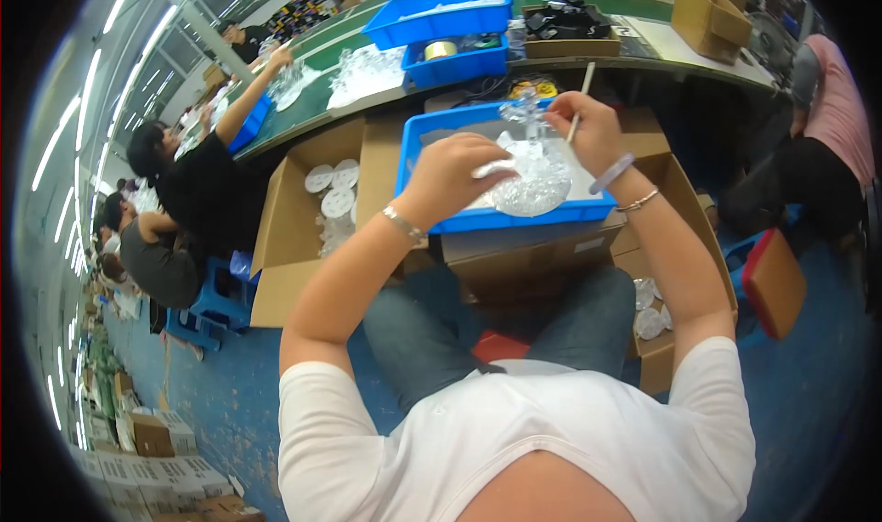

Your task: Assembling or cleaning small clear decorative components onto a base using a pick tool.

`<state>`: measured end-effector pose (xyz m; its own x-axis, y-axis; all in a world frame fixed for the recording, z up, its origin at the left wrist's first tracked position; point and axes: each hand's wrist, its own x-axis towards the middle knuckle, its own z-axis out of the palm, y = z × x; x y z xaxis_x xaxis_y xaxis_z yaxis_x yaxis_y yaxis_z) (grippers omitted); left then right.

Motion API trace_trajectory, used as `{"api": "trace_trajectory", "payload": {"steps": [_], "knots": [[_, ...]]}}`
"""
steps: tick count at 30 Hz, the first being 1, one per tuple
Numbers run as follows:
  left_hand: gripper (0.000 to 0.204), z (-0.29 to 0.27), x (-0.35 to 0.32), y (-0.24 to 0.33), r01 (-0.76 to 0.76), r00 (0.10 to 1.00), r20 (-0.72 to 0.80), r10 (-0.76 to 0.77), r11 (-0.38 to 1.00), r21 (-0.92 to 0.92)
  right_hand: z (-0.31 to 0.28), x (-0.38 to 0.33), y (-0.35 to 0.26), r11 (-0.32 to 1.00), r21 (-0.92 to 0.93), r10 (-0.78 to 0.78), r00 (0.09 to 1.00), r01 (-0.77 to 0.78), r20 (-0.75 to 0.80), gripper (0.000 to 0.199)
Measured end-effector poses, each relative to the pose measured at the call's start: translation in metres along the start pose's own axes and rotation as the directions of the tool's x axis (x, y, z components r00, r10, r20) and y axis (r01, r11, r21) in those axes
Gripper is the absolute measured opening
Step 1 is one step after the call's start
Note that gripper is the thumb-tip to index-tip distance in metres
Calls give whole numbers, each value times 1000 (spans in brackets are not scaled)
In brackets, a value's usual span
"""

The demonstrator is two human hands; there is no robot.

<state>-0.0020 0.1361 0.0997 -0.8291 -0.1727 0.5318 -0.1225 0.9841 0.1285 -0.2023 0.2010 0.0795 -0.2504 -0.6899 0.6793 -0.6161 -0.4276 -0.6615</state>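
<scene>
Above a blue plastic tray (421, 136), a clear, faceted plastic piece (531, 187) with a round, wide base and a narrow upper stem is tilted toward me. My left hand (452, 175) curls its fingers at the left rim of that base and grips it. A thin pale stick (582, 99) stands up from my right hand (588, 129), which is closed round it beside the stem. Whether the right fingertips also touch the stem, I cannot tell. Whitish material lies in the tray, partly hidden by the piece.
Left of the tray, an open carton (276, 246) holds round clear pieces (338, 200); another carton (698, 255) stands to the right. Blue bins (441, 12) and a box of black parts (571, 21) sit on the green bench. Co-workers sit at left; a person in pink (841, 99) is at right.
</scene>
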Motion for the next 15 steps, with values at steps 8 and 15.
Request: {"api": "trace_trajectory", "payload": {"steps": [8, 15], "knots": [[25, 27, 23, -71, 409, 866, -122, -484, 828, -384, 32, 32, 50, 985, 144, 68, 978, -98, 197, 8], [26, 72, 39, -131, 536, 793, 356, -495, 288, -793, 73, 53, 108, 861, 426, 158, 942, -278, 296, 10]]}}
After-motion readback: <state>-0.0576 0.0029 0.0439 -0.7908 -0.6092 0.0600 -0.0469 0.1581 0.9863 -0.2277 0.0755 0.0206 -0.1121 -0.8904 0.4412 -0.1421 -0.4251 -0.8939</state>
